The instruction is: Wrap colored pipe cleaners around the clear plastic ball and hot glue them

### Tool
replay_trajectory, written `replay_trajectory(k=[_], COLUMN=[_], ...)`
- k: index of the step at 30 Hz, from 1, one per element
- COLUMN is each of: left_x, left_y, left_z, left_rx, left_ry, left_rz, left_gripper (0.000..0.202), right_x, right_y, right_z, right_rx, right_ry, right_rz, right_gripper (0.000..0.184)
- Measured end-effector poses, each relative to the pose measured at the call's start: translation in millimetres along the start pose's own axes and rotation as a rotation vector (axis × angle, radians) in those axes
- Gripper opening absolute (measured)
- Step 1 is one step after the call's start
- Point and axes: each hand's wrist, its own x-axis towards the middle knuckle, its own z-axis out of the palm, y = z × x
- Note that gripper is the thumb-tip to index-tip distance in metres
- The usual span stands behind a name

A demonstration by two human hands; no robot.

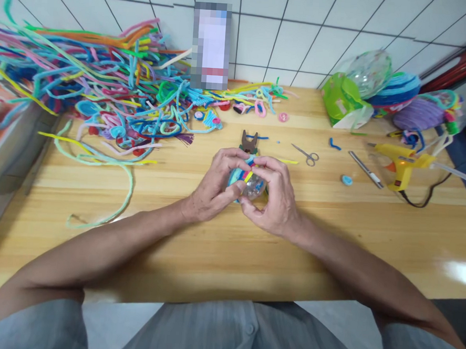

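Note:
Both hands hold a small clear plastic piece (254, 189), rounded and partly covered with blue, pink and yellow pipe cleaner. My left hand (214, 186) wraps its left side, thumb pressed near a yellow strip. On the other side, my right hand (277, 198) curls around with fingertips touching the top and thumb at the lower edge. The fingers hide much of the piece. Pliers (249, 142) with their jaws apart lie just beyond the hands, handles mostly covered. A short blue pipe cleaner piece (262, 138) lies beside the jaws.
A tangled heap of pipe cleaners (116, 83) covers the table's back left. A phone (213, 47) leans on the tiled wall. To the right are scissors (307, 156), a craft knife (365, 169), a yellow glue gun (403, 166) with a cord, and a green package (344, 99).

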Motion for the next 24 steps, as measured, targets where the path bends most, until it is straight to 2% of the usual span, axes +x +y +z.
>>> replay_trajectory(k=[8,13,19,22,24], left_x=[-2.5,-1.2,6.1,7.9,8.0], left_y=[0.0,2.0,3.6,2.7,2.1], left_z=[0.6,-2.9,-7.5,-10.2,-11.9], left_rx=[0.014,-0.077,-0.213,-0.247,-0.266], left_ry=[0.005,0.0,0.032,-0.041,-0.094], left_rz=[0.027,0.002,-0.145,-0.265,-0.315], left_gripper=[0.027,0.031,0.044,0.055,0.056], right_x=[-4.1,-4.8,-4.9,-4.2,-3.6], right_y=[-0.1,-0.9,0.1,-0.6,-1.3], right_z=[-1.1,-2.3,-2.3,-2.5,-2.9], right_rx=[-0.03,-0.061,-0.076,-0.074,-0.07], right_ry=[0.006,0.004,0.015,0.008,0.007], right_rz=[-0.035,-0.06,-0.091,-0.11,-0.114], right_gripper=[0.066,0.065,0.064,0.064,0.063])
